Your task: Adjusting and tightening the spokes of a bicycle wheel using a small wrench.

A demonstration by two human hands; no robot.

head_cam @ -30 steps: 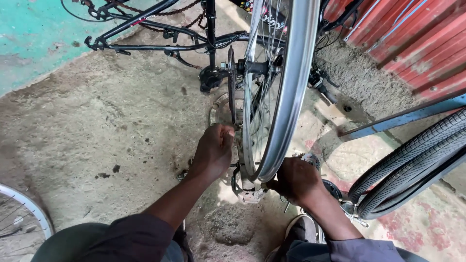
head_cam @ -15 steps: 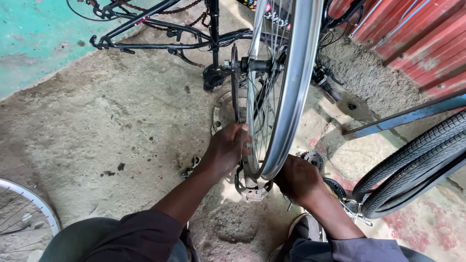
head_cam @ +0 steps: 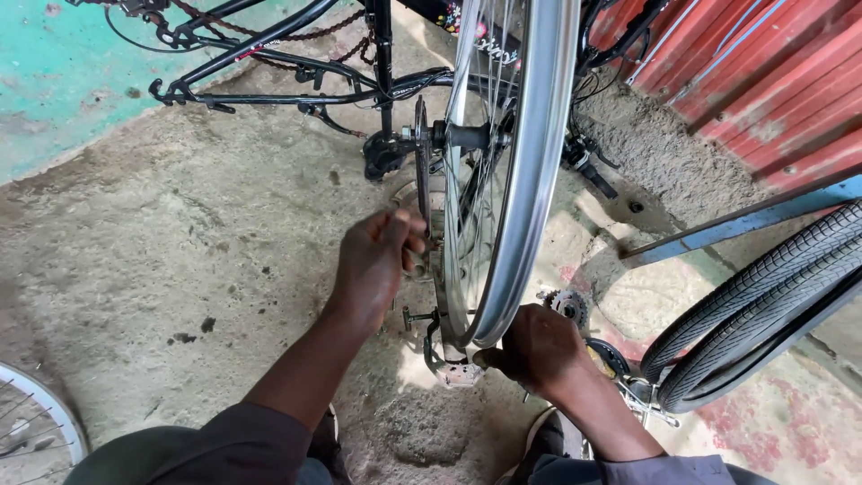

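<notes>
Beside the upright wheel (head_cam: 512, 180), left hand (head_cam: 373, 260) fingers curled near spokes, grip unclear, right hand (head_cam: 539, 346) pinching rim bottom, wheel standing vertical, axle pointing sideways

Rough concrete floor (head_cam: 180, 269), red corrugated wall (head_cam: 763, 81), teal painted patch (head_cam: 54, 81)

- Packages, signs, screens: none in view.
- Labels: one decal strip (head_cam: 458, 16) on the dark bicycle frame tube at the top centre, just left of the silver wheel rim (head_cam: 530, 180); small multicoloured marks on black; too small to tell details.
</notes>
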